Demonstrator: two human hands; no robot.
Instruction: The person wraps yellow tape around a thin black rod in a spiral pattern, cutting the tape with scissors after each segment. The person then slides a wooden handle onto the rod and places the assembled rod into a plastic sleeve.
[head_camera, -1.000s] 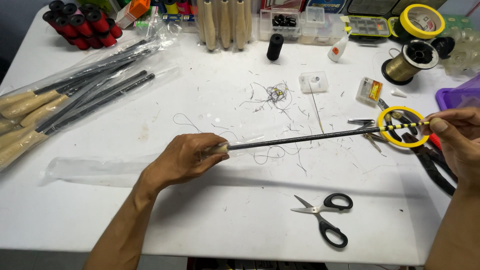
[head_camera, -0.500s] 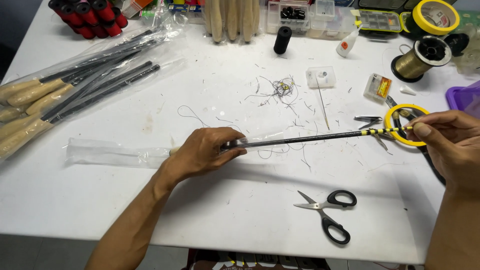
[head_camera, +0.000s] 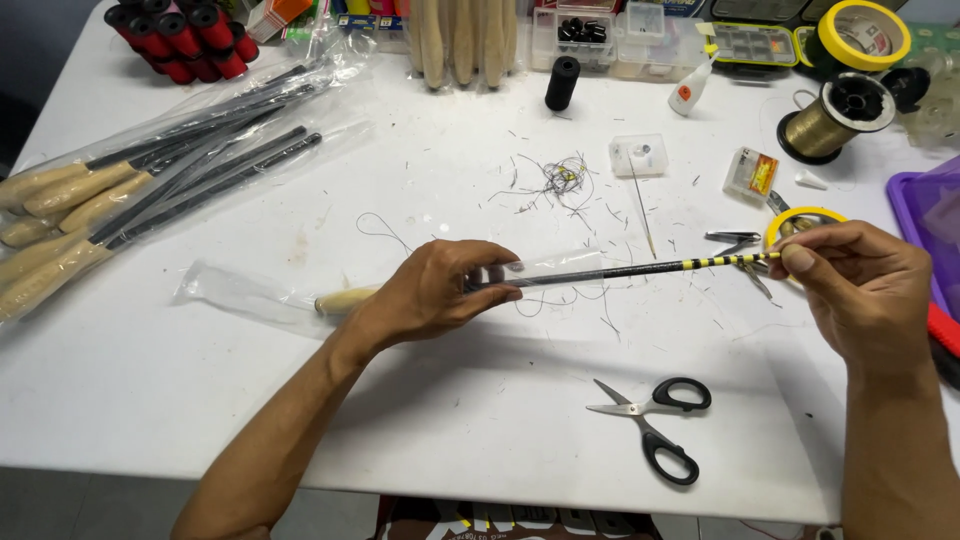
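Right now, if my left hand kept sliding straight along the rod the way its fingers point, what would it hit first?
Probably your right hand, which pinches the yellow-and-black striped tip; the left hand has only bare rod before it.

A white table (head_camera: 200, 400) holds many small things. Black scissors (head_camera: 655, 420) lie near its front edge. Far behind the scissors is a messy bunch of thread bits (head_camera: 560, 180). Left of the thread lie long rods in clear bags (head_camera: 150, 190). Right of the thread stands a gold wire spool (head_camera: 835, 120).

Scissors (head_camera: 655, 422), thread scraps (head_camera: 556, 182), perhaps gold wire spool (head_camera: 835, 117).
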